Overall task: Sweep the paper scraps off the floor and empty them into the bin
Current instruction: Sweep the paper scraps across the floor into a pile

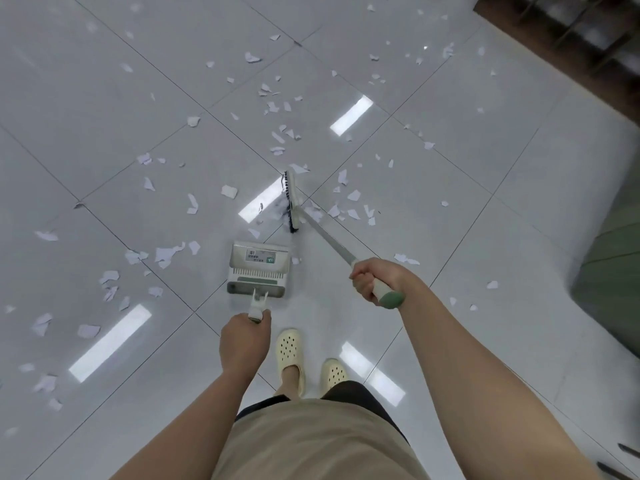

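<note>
On the glossy tiled floor [104, 98] strewn with paper scraps [166, 252], my left grip [244, 336] clasps the dustpan [258, 268] handle and my right grip [372, 280] wraps the broom [291, 199] handle.

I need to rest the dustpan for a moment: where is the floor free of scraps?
Bare tiles lie between the dustpan and the shoes, and behind the right hand. Scraps crowd around the broom head and left of the dustpan.

floor [450, 237]: glossy pale tiles | paper scraps [166, 254] scattered (white, torn) | dustpan [258, 268] standing on it
</note>
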Action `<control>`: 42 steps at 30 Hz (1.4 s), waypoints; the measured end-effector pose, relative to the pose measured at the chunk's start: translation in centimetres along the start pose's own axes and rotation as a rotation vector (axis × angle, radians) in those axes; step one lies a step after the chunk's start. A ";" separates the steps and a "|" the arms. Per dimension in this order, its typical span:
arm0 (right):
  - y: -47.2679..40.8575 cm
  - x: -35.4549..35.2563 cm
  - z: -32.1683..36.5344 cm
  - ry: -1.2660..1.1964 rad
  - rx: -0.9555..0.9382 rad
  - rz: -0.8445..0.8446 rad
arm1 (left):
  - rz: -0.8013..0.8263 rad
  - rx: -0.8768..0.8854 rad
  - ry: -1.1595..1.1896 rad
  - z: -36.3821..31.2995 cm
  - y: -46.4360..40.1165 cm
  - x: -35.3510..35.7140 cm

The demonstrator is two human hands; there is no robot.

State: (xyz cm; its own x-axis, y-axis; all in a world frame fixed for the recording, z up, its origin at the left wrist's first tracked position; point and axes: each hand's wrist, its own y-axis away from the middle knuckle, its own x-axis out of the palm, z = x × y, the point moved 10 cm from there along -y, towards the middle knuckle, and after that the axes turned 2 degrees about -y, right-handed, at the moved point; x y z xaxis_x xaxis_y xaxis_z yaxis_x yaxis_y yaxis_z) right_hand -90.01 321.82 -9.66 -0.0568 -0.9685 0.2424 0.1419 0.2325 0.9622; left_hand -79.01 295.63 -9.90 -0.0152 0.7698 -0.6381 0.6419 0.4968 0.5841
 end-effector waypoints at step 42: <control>1.8 -3.0 -0.5 -0.306 -0.046 0.250 | -0.176 -0.108 0.105 -2.7 3.5 1.0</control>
State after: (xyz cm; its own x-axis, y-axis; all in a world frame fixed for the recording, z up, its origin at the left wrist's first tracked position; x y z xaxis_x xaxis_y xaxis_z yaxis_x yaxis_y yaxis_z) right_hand -89.13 325.09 -8.72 -0.3055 -0.8097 0.5010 0.2328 0.4467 0.8639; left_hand -78.84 299.21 -7.13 -0.2033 0.7021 -0.6824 0.5368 0.6629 0.5220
